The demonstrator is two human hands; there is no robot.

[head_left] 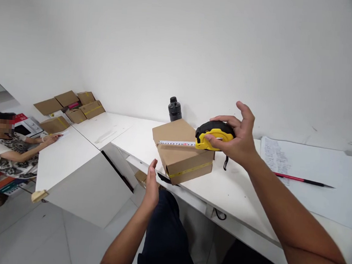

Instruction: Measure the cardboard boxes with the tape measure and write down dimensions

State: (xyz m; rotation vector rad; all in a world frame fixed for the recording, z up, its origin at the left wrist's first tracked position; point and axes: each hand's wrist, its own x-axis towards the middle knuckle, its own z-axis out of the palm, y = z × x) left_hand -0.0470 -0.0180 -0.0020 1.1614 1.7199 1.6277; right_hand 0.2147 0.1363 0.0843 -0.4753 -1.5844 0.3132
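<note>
A cardboard box [191, 170] with yellow tape along its side sits near the front edge of the white table, its top flaps uppermost. My right hand [236, 139] grips a yellow and black tape measure [214, 136] over the box's right end. The white blade [175, 143] runs out leftward across the top, its tip near the box's left edge. To the left of the box, my left hand [152, 187] is held upright with its fingers extended and nothing in it.
Behind the box stands a dark bottle [174, 109]. Written paper [307, 162] and a red and black pen [303, 180] lie at right. Several cardboard boxes [93, 109] are at the far left, where a person [10, 147] sits at a white table [67, 156].
</note>
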